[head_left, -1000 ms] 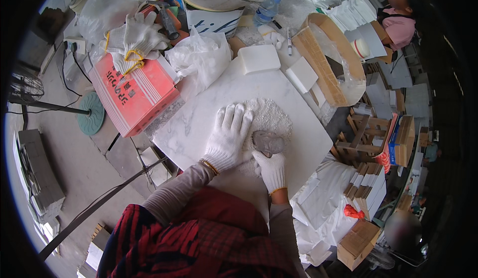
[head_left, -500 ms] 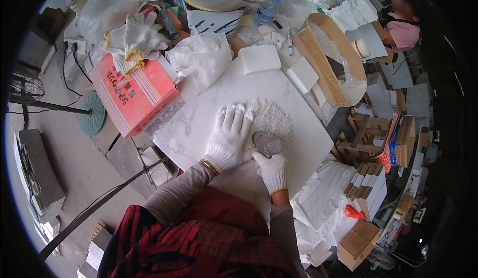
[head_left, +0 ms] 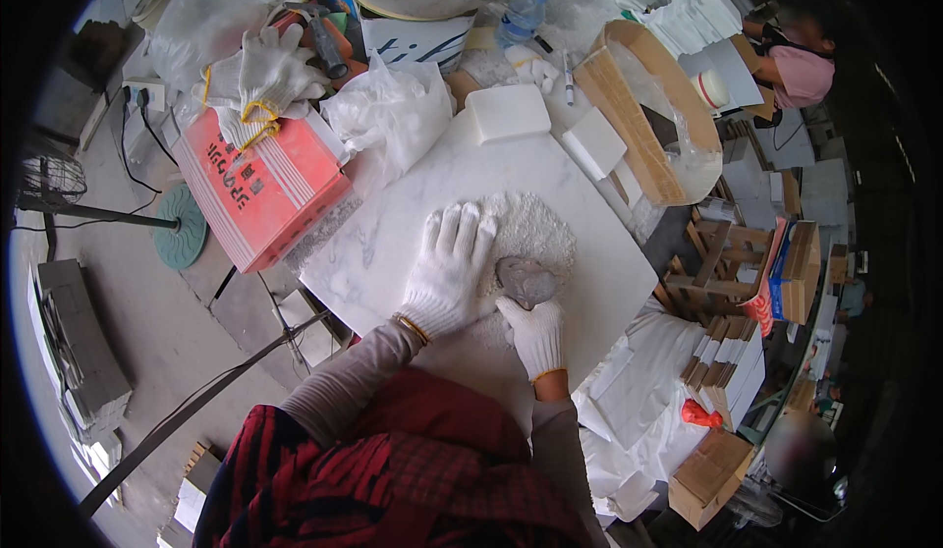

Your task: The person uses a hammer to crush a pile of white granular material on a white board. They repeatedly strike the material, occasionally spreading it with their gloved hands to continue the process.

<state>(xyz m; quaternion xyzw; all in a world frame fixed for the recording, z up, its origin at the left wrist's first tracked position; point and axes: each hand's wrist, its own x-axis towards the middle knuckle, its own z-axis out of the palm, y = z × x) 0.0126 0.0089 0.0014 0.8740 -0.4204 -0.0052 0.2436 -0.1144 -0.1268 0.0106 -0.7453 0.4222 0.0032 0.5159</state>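
My left hand (head_left: 449,263), in a white knit glove, lies flat with fingers stretched out on a pale veined stone slab (head_left: 383,244). Its fingertips reach the left side of a mound of white powder (head_left: 538,224). In the same kind of glove, my right hand (head_left: 538,337) is closed on the near end of a smooth grey rounded piece (head_left: 527,281), whose exact kind I cannot make out. That piece rests at the powder's near edge, right of my left hand. More powder is spread thinly between my hands.
Around the slab's far side are a red box (head_left: 257,185) with gloves on it, a crumpled plastic bag (head_left: 393,111), a white block (head_left: 508,114) and a long cardboard tray (head_left: 614,106). A water bottle (head_left: 523,18) stands beyond. Another person (head_left: 801,72) works at far right.
My hands and the grey piece stay almost in place; the whole view has shifted slightly. At far right, the person in pink has moved a little, and a blurred shape appears lower down.
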